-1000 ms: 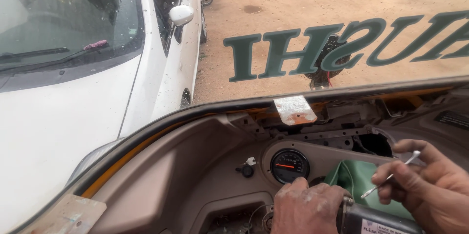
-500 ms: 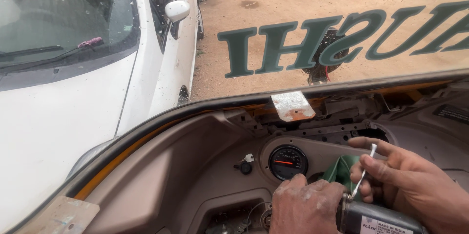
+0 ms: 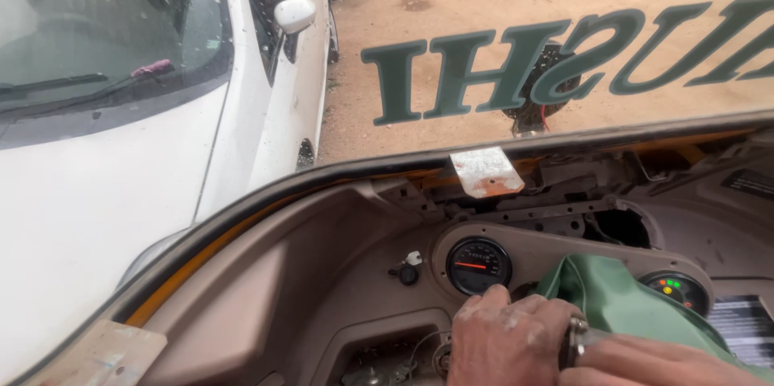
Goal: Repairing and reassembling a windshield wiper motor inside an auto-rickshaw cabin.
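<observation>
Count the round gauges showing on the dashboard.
2. One black gauge with a red needle sits just above the left hand. A second gauge with coloured lights is partly covered by the green cloth, which may hide more.

Your two hands are bare, with no gloves on. Your left hand (image 3: 508, 338) has pale, chalky smears and little dusty spots on its back and knuckles. Your right hand (image 3: 645, 363) looks cleaner, and only part of it shows at the bottom edge. No sleeves can be seen on either one. No watch can be seen either.
</observation>
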